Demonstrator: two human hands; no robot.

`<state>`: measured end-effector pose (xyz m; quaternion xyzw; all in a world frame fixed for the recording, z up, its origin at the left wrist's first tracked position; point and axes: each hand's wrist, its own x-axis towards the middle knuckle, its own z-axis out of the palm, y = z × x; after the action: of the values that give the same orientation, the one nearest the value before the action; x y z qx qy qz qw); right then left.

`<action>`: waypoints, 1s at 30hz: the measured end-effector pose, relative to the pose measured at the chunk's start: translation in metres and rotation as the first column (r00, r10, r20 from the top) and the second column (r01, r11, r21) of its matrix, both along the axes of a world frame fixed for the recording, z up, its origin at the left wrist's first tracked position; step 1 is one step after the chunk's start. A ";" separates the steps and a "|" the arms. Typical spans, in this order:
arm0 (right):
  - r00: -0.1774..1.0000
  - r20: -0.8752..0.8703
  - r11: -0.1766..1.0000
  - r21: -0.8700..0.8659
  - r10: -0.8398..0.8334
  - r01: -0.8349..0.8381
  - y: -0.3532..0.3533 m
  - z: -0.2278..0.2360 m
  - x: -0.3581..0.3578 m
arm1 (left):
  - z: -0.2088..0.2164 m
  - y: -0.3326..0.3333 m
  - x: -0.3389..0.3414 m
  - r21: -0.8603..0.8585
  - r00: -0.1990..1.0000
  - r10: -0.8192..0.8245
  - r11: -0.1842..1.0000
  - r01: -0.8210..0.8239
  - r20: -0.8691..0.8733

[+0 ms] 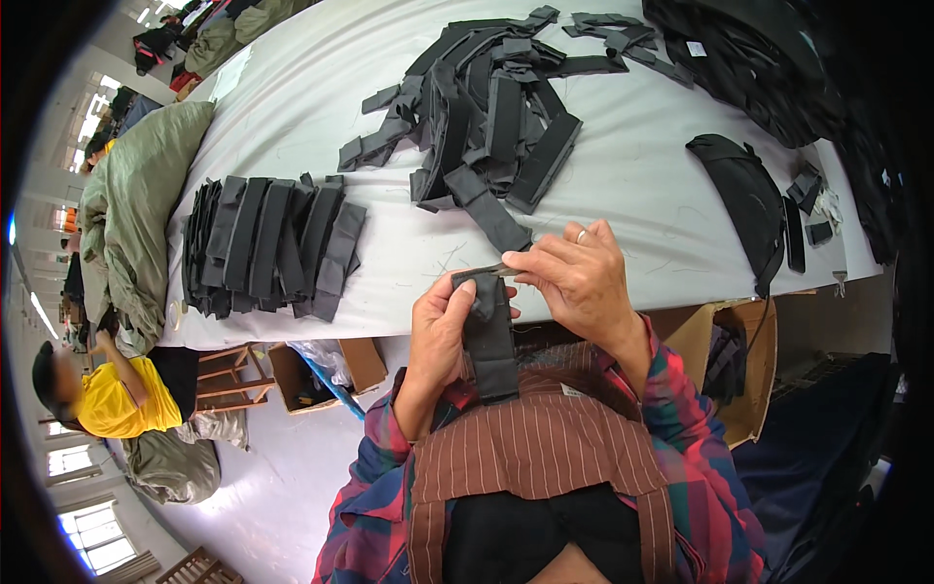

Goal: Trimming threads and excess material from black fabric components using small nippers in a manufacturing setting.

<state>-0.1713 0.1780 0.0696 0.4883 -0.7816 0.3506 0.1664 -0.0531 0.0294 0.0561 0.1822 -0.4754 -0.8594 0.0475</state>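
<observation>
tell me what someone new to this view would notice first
The eye would probably go first to the tangled heap of dark fabric strips at the upper middle of the white table. Below it, the left hand holds a dark strip, with the right hand pinched near its top edge. A bright yellow shirt stands out at far left.

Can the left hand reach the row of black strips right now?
Probably yes: only white cloth seems to lie between the left hand and that row of strips, though the held strip would likely need releasing.
</observation>
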 end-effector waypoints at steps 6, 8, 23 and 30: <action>0.990 0.124 0.997 -0.024 -0.068 0.072 0.004 -0.002 -0.008 | -0.002 0.001 -0.002 0.014 0.999 -0.015 1.000 0.014 0.030; 0.978 0.192 0.993 -0.071 -0.079 0.095 0.003 -0.004 -0.007 | -0.003 0.000 -0.002 0.021 1.000 0.022 1.000 -0.022 0.004; 0.999 -0.001 0.998 0.044 0.053 -0.053 0.000 0.000 -0.006 | -0.009 -0.003 0.002 0.019 0.999 -0.028 0.999 0.028 0.015; 0.997 0.077 1.000 0.012 0.005 -0.006 0.002 0.000 -0.008 | -0.002 -0.002 0.000 0.129 0.998 0.042 0.991 -0.037 -0.039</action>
<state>-0.1790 0.1799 0.0697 0.4777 -0.7883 0.3645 0.1323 -0.0532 0.0271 0.0539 0.1765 -0.4144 -0.8906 0.0626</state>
